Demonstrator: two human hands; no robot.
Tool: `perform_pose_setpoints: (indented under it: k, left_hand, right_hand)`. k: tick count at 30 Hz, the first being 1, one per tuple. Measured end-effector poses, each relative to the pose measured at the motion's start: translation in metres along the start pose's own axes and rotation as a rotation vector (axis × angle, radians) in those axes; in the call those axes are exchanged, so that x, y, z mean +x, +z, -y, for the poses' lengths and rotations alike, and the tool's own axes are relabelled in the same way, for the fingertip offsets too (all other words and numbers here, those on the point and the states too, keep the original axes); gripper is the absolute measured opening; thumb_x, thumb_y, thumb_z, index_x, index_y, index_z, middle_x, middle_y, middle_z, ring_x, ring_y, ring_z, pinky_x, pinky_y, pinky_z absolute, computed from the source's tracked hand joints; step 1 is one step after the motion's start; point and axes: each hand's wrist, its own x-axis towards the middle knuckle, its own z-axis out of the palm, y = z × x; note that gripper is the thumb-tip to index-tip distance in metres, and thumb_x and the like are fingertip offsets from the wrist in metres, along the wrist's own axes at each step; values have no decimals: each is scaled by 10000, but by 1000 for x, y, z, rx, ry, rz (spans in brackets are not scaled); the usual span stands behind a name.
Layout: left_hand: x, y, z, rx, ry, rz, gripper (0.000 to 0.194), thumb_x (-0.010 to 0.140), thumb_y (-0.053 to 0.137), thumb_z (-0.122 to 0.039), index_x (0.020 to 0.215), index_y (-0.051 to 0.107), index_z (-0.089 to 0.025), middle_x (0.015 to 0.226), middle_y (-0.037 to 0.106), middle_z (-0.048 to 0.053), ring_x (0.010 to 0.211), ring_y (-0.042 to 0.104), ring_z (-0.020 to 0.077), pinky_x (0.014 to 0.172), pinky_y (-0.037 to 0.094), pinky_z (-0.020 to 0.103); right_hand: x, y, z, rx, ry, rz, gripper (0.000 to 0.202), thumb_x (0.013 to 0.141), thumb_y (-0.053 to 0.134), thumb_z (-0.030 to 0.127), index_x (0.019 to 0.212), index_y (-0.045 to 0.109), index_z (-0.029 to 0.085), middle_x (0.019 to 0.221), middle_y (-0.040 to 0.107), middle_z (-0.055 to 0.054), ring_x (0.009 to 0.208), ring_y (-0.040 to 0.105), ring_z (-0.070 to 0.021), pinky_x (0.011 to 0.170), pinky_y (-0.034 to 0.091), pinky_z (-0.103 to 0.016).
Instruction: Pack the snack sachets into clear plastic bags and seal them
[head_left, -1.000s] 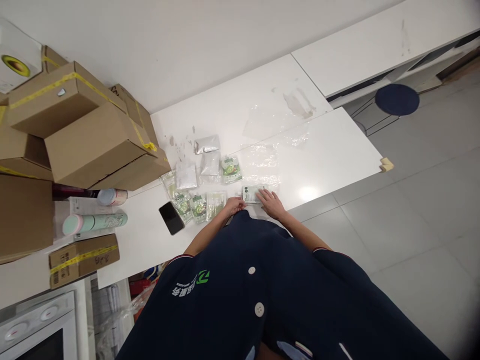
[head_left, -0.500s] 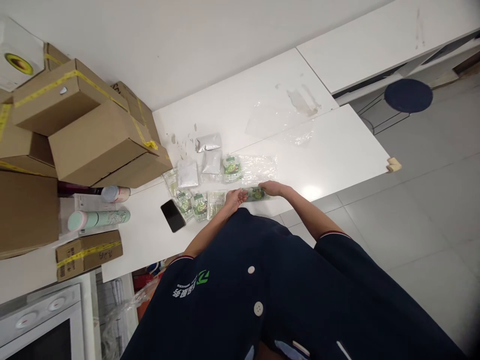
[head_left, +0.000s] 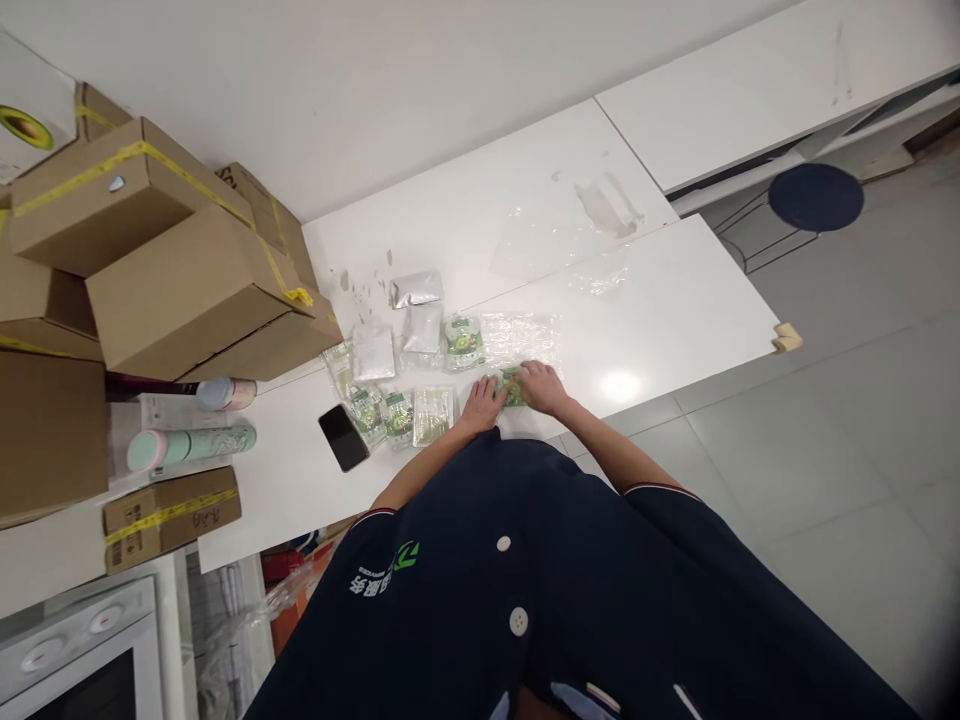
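A clear packet with green print (head_left: pixel 512 386) lies on the white table close to my body. My left hand (head_left: pixel 482 403) rests palm down on its left end, fingers stretched out. On its right end, my right hand (head_left: pixel 543 386) lies with the fingers spread over the film; the fingertips partly cover the print. Just behind is a green-printed pouch (head_left: pixel 464 342) beside an unprinted clear wrapper (head_left: pixel 521 338). To the left of my left hand is a row of several green packets, the nearest a flat packet (head_left: pixel 433 415). Silver pouches (head_left: pixel 416 289) lie farther back.
A phone (head_left: pixel 343 437) lies left of the packets. Cardboard boxes (head_left: pixel 187 290) are stacked at the left, with a mint-green bottle (head_left: pixel 191 446) in front. Loose clear film (head_left: pixel 600 268) lies at the back right. A dark stool (head_left: pixel 816 197) stands beyond the table.
My hands have gone from gripping the packet's ends, with it tilted, to lying on top of it as it rests flat on the table. The view has shifted slightly.
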Motion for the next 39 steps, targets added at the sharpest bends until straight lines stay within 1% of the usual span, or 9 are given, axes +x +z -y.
perform_pose_setpoints:
  k: [4,8,12,15,18,22,28,35,39]
  left_hand:
    - [20,5,-6,-18,-68,-25,631,758,590,-90,1375,479,-164,1527,286,207,1456,102,382,1146,106,557]
    - [31,-1,-21,122,-157,-11,506,872,496,-179,1377,468,-169,1488,353,214,1428,207,368,1122,192,541]
    - [24,-19,-37,267,-146,245,559,865,476,-165,1419,399,-165,1372,484,218,1266,459,345,1030,348,476]
    - [16,-35,-39,125,-84,488,575,825,508,-194,1394,429,-201,1239,606,148,1094,588,286,917,432,366]
    - [17,-45,-29,-78,-68,556,522,775,523,-196,1296,547,-226,1199,644,91,1041,607,271,854,442,315]
    - [26,-49,0,-410,-145,423,446,672,642,-222,1114,668,-176,1067,680,63,981,612,265,836,442,300]
    - [28,-36,37,-1109,-480,285,435,574,826,-338,910,657,-118,794,644,44,760,601,161,768,468,322]
    - [36,-13,37,-1044,-725,-3,382,618,837,-330,710,511,-153,672,538,-11,647,555,114,695,488,310]
    - [40,-9,32,-968,-743,-61,373,701,772,-339,675,432,-190,605,482,-40,544,509,95,594,453,257]
  right_hand:
    - [-27,28,5,-8,-42,64,776,741,531,125,1486,312,142,1552,276,-160,1419,220,-352,1093,238,-538]
    - [-31,34,7,-20,30,8,710,803,421,54,1497,294,140,1556,275,-147,1436,215,-304,1108,234,-510]
    - [-34,10,5,20,6,111,579,851,354,46,1416,421,151,1456,448,-151,1345,390,-292,1013,368,-452]
    - [-35,-12,0,87,-54,343,487,835,392,67,1282,544,185,1227,630,-144,1079,603,-282,831,465,-384]
    - [-27,-27,-5,139,-72,504,425,813,424,70,1175,603,201,1084,680,-124,957,641,-267,735,462,-334]
    - [3,-35,-13,186,-54,608,368,785,471,65,1092,643,173,1057,682,-129,936,642,-258,702,444,-300]
    - [52,-43,-24,179,-46,592,360,729,560,73,1056,685,158,1076,683,-127,993,627,-276,750,463,-305]
    - [74,-43,-31,151,12,562,358,758,628,155,1114,659,143,1165,654,-134,1042,611,-280,771,470,-304]
    - [77,-38,-31,160,91,559,361,769,639,186,1128,633,155,1166,647,-123,1026,603,-265,756,470,-302]
